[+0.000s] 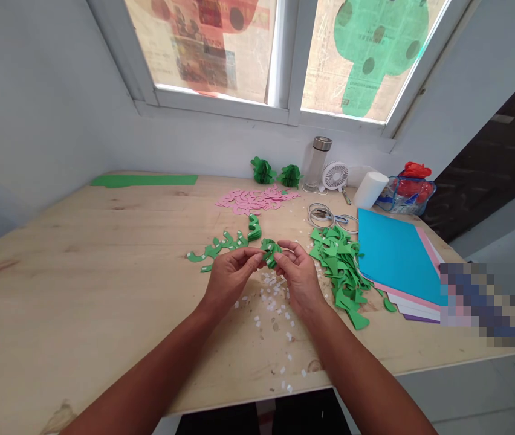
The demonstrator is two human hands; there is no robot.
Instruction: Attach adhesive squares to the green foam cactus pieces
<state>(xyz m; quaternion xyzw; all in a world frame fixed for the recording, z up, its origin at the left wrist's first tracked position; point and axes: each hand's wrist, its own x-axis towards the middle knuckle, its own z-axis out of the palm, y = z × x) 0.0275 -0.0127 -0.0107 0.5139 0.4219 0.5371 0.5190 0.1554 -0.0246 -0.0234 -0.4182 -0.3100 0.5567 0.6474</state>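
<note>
Green paper cutout (270,254), layered, curvy-edged, white-patched, held between left hand (233,272) and right hand (300,273).

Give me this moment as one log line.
left hand: holding layered green paper cutout | right hand: holding same | below: white paper bits | beside right hand: green paper scraps

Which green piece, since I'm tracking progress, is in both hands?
The small layered green piece, pinched between the left hand and right hand; the other green pieces rest on the table.
</note>
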